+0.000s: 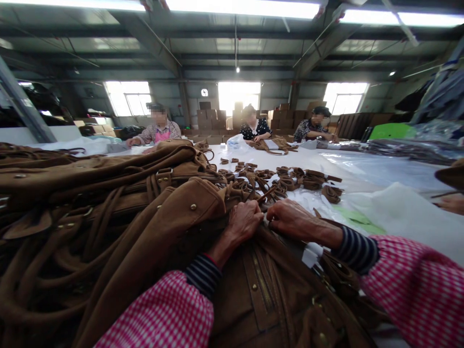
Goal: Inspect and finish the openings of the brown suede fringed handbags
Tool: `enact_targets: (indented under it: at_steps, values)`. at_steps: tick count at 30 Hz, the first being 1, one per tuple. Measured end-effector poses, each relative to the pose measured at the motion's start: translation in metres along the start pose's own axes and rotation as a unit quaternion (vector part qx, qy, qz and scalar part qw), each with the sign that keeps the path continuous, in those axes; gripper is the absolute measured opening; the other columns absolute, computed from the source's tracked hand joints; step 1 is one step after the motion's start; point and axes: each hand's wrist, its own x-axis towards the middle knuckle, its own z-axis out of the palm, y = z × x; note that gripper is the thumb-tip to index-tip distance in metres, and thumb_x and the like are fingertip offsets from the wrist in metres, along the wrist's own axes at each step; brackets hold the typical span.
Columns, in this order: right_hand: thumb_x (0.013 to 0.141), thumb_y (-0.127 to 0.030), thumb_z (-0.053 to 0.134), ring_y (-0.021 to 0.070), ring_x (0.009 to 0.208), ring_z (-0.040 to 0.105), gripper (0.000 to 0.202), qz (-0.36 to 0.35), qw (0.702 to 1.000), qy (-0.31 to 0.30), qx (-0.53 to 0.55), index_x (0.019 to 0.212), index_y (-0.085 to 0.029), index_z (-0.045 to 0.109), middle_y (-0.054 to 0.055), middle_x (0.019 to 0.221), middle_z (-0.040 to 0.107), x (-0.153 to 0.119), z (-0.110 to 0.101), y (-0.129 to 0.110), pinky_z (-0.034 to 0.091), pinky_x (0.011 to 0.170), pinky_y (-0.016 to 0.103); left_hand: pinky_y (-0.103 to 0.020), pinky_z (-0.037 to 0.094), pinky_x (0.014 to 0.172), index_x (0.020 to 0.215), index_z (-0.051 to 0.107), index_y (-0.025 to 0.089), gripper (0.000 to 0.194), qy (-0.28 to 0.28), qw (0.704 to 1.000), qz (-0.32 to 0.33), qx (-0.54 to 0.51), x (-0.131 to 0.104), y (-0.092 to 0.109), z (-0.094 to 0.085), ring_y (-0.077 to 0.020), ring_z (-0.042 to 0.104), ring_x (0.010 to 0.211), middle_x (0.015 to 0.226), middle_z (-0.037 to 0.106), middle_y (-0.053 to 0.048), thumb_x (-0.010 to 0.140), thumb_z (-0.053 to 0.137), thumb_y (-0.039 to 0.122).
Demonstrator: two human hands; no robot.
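A brown bag [237, 299] with a brass zipper, rivets and metal rings lies in front of me. My left hand [244, 221] is closed in a pinch at the bag's top edge, and a thin brown strip [266, 194] sticks up just beyond its fingers. Close by on the right, my right hand [290, 220] has its fingers curled in above the same edge; what they grip is hidden. A white tag [311, 254] hangs by a metal clasp below my right wrist.
More brown bags [97, 183] are heaped on the left. Rolled brown straps [286, 179] lie scattered on the white table [232, 153] ahead. Clear plastic sheeting [406, 212] spreads at right. Several people sit across the table, one with a brown bag [277, 145]. Another person's hand [453, 203] shows at the right edge.
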Motion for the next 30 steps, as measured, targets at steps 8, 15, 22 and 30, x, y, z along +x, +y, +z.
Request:
enact_targets:
  at_steps: [8,15,22,30]
  values:
    - [0.076,-0.011,0.057,0.0183,0.073,0.064,0.022,-0.020,0.999,0.000,0.047,0.081,-0.017,0.078,0.005,0.077,0.073,0.004,0.006,0.006,0.036,0.065,0.027,-0.030,0.047,0.074,0.080,0.074,0.019,0.017,-0.016,0.999,0.016,-0.027,0.000,-0.001,-0.005,-0.0227,0.068,0.085,0.086,0.076,-0.006,0.084,0.061,0.029]
    - [0.069,-0.011,0.063,0.0143,0.062,0.053,0.033,-0.038,0.976,0.021,0.212,0.102,-0.018,0.060,-0.006,0.066,0.061,0.011,0.020,0.025,0.032,0.056,0.024,-0.024,0.048,0.073,0.089,0.078,0.019,0.021,-0.053,0.995,0.064,-0.057,0.002,-0.009,-0.010,-0.0191,0.069,0.088,0.090,0.077,-0.001,0.076,0.062,0.017]
    - [0.068,-0.009,0.061,0.0134,0.062,0.052,0.035,-0.066,0.966,0.020,0.250,0.100,-0.020,0.056,-0.007,0.068,0.060,0.013,0.029,0.033,0.030,0.056,0.024,-0.027,0.050,0.078,0.097,0.080,0.024,0.031,-0.042,0.997,0.057,-0.008,0.000,-0.006,-0.002,-0.0217,0.072,0.095,0.098,0.079,-0.002,0.073,0.064,0.013]
    - [0.070,-0.007,0.056,0.0164,0.070,0.056,0.036,-0.049,0.987,0.033,0.147,0.104,-0.020,0.058,-0.002,0.076,0.064,0.005,0.023,0.022,0.031,0.064,0.026,-0.031,0.050,0.084,0.094,0.081,0.027,0.024,-0.015,0.996,0.057,0.067,-0.007,0.002,0.003,-0.0260,0.072,0.101,0.097,0.079,-0.005,0.081,0.062,0.018]
